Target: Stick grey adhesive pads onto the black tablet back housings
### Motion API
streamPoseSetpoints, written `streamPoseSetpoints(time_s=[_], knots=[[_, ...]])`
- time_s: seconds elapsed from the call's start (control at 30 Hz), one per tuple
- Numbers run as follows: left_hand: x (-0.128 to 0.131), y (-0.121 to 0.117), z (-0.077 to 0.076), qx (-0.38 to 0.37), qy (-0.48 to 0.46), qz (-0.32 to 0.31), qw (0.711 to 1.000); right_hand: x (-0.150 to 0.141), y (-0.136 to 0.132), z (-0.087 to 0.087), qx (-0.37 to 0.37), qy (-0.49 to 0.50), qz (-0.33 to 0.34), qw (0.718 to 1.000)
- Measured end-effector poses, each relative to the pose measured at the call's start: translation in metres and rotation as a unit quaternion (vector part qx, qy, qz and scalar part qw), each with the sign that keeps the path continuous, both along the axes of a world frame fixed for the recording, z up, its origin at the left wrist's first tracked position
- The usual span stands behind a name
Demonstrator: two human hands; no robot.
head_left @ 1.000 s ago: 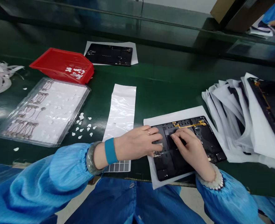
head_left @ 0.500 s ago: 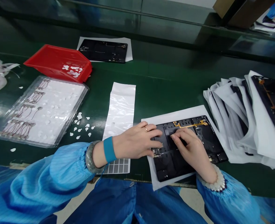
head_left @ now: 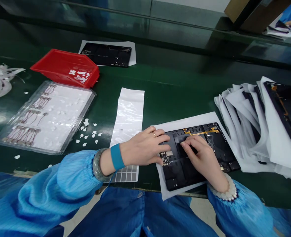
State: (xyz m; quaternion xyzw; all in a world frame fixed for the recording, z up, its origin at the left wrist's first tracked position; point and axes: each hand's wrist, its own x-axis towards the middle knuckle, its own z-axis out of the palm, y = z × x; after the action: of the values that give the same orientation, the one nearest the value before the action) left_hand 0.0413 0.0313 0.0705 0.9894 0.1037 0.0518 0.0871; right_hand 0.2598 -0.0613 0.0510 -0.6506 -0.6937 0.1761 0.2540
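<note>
- Panel location: the black panel (head_left: 177, 177) lies face-up on a white sheet (head_left: 192, 121), on the green bench (head_left: 175, 92) before the person, left of the wrapped stack (head_left: 246, 121).
- Left hand (head_left: 144, 148): fingers spread and slightly curled over the panel's left edge, beside the circuit board (head_left: 164, 158). No grasped part is visible; contact pressure cannot be told.
- Right hand (head_left: 202, 156): thumb and forefinger drawn together low over the panel's middle. Whether anything is between the tips cannot be told.
- Caution, circuit board: bare left fingertips are close to it. Careless pressure or a nail could mark or dislodge small components.
- Caution, gold flex (head_left: 199, 133): it runs just beyond the right hand. A knuckle catching its edge could lift or crease it.
- Caution, shifting: the panel rests on a loose sheet. A sideways push with weak support from the left hand could slide both.
- Caution, label strip (head_left: 129, 112): its near end lies beneath the left wrist. The wristband (head_left: 117, 157) or its cord could drag it if the arm swings.
- Caution, loose parts: small white tabs (head_left: 86, 123) lie beside the clear tray (head_left: 68, 112). A sleeve brushing them could scatter them.
</note>
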Motion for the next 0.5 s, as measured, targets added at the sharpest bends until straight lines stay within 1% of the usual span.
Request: streamPoseSetpoints(time_s=[0.17, 0.27, 0.33, 0.4, 0.43, 0.5], knots=[[-0.001, -0.002, -0.004, 0.018, -0.013, -0.025, 0.999, 0.000, 0.002, -0.001, -0.003, -0.006, -0.003, 1.000], [0.000, -0.011, -0.004, 0.036, -0.013, 0.002, 0.999, 0.002, 0.002, -0.004, 0.000, -0.004, 0.004, 1.000], [-0.004, -0.022, 0.002, 0.054, -0.029, 0.033, 0.998, 0.007, -0.002, -0.008, 0.004, 0.003, 0.009, 1.000], [-0.014, -0.030, 0.012, 0.068, -0.058, 0.055, 0.995, 0.017, -0.005, -0.017, 0.004, 0.004, 0.007, 1.000], [-0.023, -0.031, 0.017, 0.070, -0.063, 0.066, 0.993, 0.024, -0.004, -0.023, 0.005, 0.000, 0.004, 1.000], [-0.054, -0.029, 0.027, 0.070, -0.056, 0.117, 0.989, 0.037, -0.001, -0.035, -0.001, 0.000, 0.012, 1.000]])
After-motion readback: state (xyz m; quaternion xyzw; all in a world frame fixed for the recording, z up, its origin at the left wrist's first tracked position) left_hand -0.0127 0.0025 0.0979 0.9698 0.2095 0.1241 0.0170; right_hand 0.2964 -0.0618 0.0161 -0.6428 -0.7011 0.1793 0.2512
